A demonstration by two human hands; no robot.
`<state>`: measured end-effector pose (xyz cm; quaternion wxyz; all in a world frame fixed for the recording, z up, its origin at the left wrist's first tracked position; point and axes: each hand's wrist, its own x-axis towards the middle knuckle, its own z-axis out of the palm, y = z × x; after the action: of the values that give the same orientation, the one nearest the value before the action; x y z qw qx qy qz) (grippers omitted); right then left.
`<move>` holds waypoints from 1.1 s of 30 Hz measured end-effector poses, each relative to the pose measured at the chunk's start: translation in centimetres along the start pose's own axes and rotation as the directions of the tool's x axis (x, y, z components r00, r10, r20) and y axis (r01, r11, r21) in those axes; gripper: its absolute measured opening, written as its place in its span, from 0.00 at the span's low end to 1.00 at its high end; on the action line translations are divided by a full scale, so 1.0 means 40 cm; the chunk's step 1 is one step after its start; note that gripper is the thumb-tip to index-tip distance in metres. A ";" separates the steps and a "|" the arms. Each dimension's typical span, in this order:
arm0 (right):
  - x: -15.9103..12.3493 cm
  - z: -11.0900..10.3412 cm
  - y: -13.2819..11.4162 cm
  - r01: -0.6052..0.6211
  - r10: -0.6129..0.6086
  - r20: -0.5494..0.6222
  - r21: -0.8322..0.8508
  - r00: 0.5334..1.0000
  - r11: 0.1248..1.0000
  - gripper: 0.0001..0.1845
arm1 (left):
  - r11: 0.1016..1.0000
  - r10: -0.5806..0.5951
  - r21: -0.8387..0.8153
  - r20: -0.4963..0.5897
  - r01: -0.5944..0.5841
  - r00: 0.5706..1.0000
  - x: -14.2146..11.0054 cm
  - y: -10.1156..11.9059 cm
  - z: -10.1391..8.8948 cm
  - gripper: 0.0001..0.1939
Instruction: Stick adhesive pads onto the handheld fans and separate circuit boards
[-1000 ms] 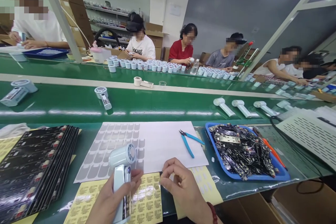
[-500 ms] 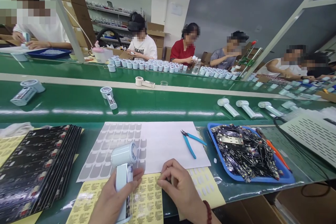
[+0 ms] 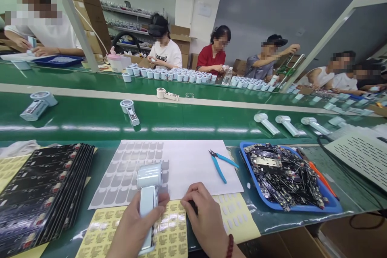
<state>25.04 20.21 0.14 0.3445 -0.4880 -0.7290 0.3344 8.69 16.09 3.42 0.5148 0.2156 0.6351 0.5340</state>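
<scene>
A pale blue handheld fan (image 3: pixel 148 199) is in my left hand (image 3: pixel 137 219), fingers and thumb wrapped round its handle, round head at the top. My right hand (image 3: pixel 205 217) is closed in a pinch at the right edge of a yellow sticker sheet (image 3: pixel 172 234); whatever the fingertips hold is too small to make out. Both hands are above this sheet and beside a white sheet (image 3: pixel 193 161) bearing grey rounded stickers (image 3: pixel 116 195). Partly behind my right hand lies another yellow sheet with small pale stickers (image 3: pixel 231 209).
Blue-handled cutters (image 3: pixel 219 167) lie on the white sheet. At right stands a blue tray (image 3: pixel 263 199) of circuit boards (image 3: pixel 276 173); stacked black boards (image 3: pixel 42 193) are at left. Beyond, a green belt (image 3: pixel 193 119) carries several fans (image 3: pixel 130 112). Co-workers sit across it.
My left hand has shifted slightly right and turned the fan, so its head shows more from the side. My right hand stays pinched, barely moved. Fans on the belt have moved right.
</scene>
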 end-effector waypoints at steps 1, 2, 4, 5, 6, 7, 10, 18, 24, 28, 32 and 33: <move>-0.004 0.002 0.006 0.012 -0.012 0.004 0.009 1.000 1.000 0.08 | 1.000 0.008 0.007 -0.009 -0.008 1.000 0.002 -0.005 -0.001 0.18; -0.007 0.000 0.009 0.013 -0.014 0.016 0.047 1.000 0.999 0.08 | 1.000 0.017 0.011 -0.017 -0.017 1.000 0.003 -0.010 -0.001 0.18; -0.012 -0.014 0.007 -0.017 0.006 0.058 0.184 0.998 0.983 0.08 | 0.999 0.029 0.017 -0.036 -0.029 0.999 0.004 -0.014 -0.001 0.18; -0.014 -0.025 0.002 -0.043 0.022 0.081 0.267 0.996 0.963 0.07 | 0.999 0.031 0.018 -0.042 -0.030 0.999 0.003 -0.014 0.000 0.18; -0.014 -0.037 -0.005 -0.062 0.029 0.102 0.341 0.994 0.938 0.07 | 1.000 0.028 0.011 -0.043 -0.028 0.999 0.001 -0.012 0.000 0.18; -0.014 -0.049 -0.013 -0.073 0.028 0.117 0.399 0.993 0.914 0.07 | 1.000 0.020 -0.002 -0.043 -0.020 0.999 -0.001 -0.009 0.001 0.19; -0.008 -0.073 -0.054 -0.097 0.026 0.150 0.490 0.988 0.866 0.09 | 0.997 -0.043 -0.068 -0.007 0.042 0.999 -0.008 0.011 0.003 0.23; 0.032 -0.046 -0.179 -0.181 0.048 0.292 0.449 0.955 0.875 0.04 | 0.915 -0.170 -0.352 0.110 0.198 0.979 0.010 0.064 0.019 0.28; 0.060 -0.042 -0.202 -0.143 0.040 0.285 0.351 0.958 0.926 0.07 | 0.916 -0.145 -0.371 0.039 0.149 0.989 0.017 0.076 0.030 0.22; 0.071 -0.043 -0.198 -0.120 0.024 0.283 0.326 0.959 0.938 0.06 | 0.909 -0.144 -0.390 0.033 0.146 0.989 0.018 0.085 0.035 0.19; 0.074 -0.032 -0.192 -0.050 -0.011 0.236 0.248 0.972 0.967 0.08 | 0.908 -0.154 -0.391 0.014 0.147 0.988 0.018 0.099 0.046 0.18; 0.072 -0.027 -0.190 -0.007 -0.038 0.207 0.211 0.978 0.977 0.08 | 0.908 -0.151 -0.396 -0.003 0.138 0.988 0.017 0.104 0.050 0.16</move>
<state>21.47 20.82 7.48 0.3178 -0.4050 -0.7255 0.4567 9.06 18.96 7.07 0.5750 0.0509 0.5373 0.6149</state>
